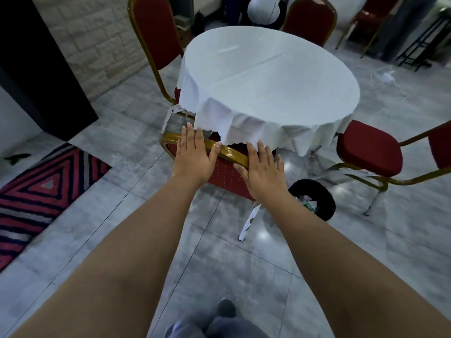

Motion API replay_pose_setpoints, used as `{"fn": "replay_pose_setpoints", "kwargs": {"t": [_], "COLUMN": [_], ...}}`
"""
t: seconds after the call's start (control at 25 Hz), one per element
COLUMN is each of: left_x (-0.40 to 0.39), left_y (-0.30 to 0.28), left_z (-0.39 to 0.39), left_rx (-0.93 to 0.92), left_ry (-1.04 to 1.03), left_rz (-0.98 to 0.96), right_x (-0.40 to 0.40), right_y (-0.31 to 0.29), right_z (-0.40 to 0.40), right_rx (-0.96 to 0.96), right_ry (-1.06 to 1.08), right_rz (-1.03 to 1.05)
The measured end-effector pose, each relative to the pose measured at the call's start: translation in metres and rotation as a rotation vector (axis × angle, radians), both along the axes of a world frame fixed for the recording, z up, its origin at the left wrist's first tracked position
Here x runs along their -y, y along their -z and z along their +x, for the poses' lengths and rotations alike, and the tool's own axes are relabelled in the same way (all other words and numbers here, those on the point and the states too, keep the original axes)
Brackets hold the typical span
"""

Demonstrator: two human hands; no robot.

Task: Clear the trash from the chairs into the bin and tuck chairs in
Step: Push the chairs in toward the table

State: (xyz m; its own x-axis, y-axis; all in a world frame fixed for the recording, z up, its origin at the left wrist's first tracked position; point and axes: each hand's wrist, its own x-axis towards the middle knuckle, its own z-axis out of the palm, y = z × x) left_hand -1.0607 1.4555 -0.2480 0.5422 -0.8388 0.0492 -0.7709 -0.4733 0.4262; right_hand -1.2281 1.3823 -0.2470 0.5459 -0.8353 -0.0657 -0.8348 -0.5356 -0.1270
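Head camera looks down at a red chair (227, 174) with a gold frame, at the middle of the picture. Its seat is under the round surface (268, 76), which has a white cloth on it, and only the chair's back shows. Both hands are flat on the gold top rail, fingers spread wide, holding nothing. The left hand (194, 154) is at about 9 o'clock from the right hand (262, 170), and the two are just beside each other. A black bin (314, 198) stands on the floor at about 4 o'clock from the chair, close to its corner, and bits of trash show inside it. A strip of white paper (249, 223) hangs down by the chair's leg at about 6 o'clock. A second red chair (368, 148) at 3 o'clock is pulled out from the surface, with its seat in the open. A third chair (156, 32) stands at 11 o'clock, with its seat partly under the cloth. A fourth chair (310, 18) is at 1 o'clock, behind the surface. A striped red rug (41, 186) lies at 9 o'clock on the grey tile floor.
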Motion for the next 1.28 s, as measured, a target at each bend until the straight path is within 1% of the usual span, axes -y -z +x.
{"fn": "replay_pose_setpoints", "kwargs": {"t": [0.28, 0.44, 0.64, 0.8, 0.92, 1.08, 1.16, 1.28], "left_x": [0.034, 0.041, 0.043, 0.043, 0.050, 0.077, 0.096, 0.128], "left_y": [-0.004, -0.002, -0.003, -0.005, -0.009, -0.012, -0.009, -0.001], "left_z": [0.014, 0.015, 0.012, 0.008, -0.007, -0.049, -0.075, -0.144], "left_rx": [0.017, 0.041, 0.043, 0.094, 0.219, 0.416, 0.397, 0.302], "left_ry": [0.009, 0.007, 0.015, 0.046, 0.138, 0.309, 0.358, 0.447], "left_rz": [0.045, 0.000, -0.005, -0.021, -0.020, 0.028, 0.050, 0.079], "right_x": [0.025, 0.033, 0.032, 0.024, 0.025, 0.042, 0.052, 0.074], "right_y": [-0.002, -0.003, -0.005, -0.002, 0.008, 0.020, 0.022, 0.019], "right_z": [0.018, 0.019, 0.020, 0.015, -0.012, -0.081, -0.115, -0.185], "right_rx": [-0.027, -0.033, -0.071, -0.026, 0.030, 0.013, 0.006, 0.017], "right_ry": [0.081, 0.082, 0.123, 0.140, 0.133, 0.207, 0.244, 0.315], "right_rz": [0.004, -0.020, -0.019, 0.025, 0.041, 0.060, 0.058, 0.058]}}
